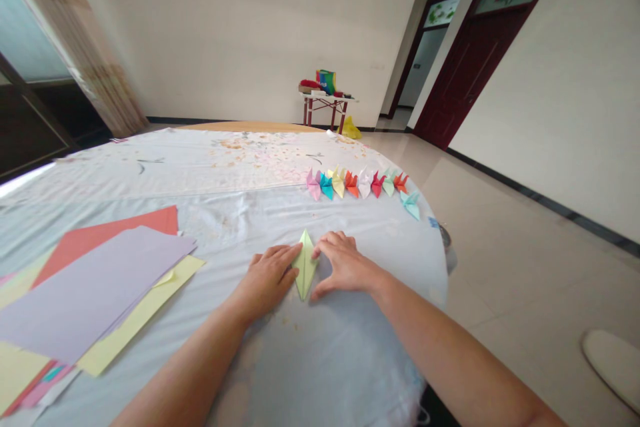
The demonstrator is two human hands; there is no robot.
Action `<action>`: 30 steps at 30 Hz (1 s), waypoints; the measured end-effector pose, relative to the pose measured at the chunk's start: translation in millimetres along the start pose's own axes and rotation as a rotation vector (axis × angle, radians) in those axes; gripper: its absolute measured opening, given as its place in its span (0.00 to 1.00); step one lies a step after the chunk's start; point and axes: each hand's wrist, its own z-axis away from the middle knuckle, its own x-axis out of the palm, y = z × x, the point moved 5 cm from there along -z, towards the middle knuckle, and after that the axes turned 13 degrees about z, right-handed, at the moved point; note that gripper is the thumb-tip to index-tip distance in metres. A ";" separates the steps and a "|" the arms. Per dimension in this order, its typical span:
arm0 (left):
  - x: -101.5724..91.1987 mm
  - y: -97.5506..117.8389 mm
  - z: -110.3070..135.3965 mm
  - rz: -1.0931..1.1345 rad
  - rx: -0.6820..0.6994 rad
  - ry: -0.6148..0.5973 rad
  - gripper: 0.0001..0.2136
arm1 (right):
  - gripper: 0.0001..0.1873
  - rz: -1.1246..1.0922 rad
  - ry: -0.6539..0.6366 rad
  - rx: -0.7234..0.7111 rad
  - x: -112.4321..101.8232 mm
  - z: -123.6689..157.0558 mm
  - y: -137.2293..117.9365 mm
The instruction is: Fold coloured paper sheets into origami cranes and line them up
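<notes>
A pale green sheet of paper point(307, 267), folded into a narrow diamond with a crease down its middle, lies flat on the cloth in front of me. My left hand point(273, 277) rests palm down, its fingers stretched onto the diamond's left edge. On the other side, my right hand point(343, 263) has thumb and fingers spread apart, the fingertips at the right edge and the thumb near the lower point. Neither hand grips the paper. Beyond it stands a row of folded paper cranes point(351, 183) in several colours.
Loose sheets of coloured paper point(115, 287) are stacked at the left. The round table's cloth point(240, 213) has wrinkles, and its edge curves away at the right. Against the far wall is a small table point(327, 100) with things on it. A stool point(613, 363) stands at the lower right.
</notes>
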 end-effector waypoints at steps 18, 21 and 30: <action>-10.6 5.2 4.7 0.068 0.003 0.243 0.21 | 0.11 0.052 0.086 0.266 20.2 -39.0 17.3; -8.6 15.7 4.7 0.032 0.020 0.273 0.20 | 0.10 0.025 0.097 0.292 20.2 -40.0 19.3; -7.3 31.4 3.9 -0.122 0.045 0.099 0.09 | 0.10 -0.148 0.209 0.300 9.2 -38.0 36.5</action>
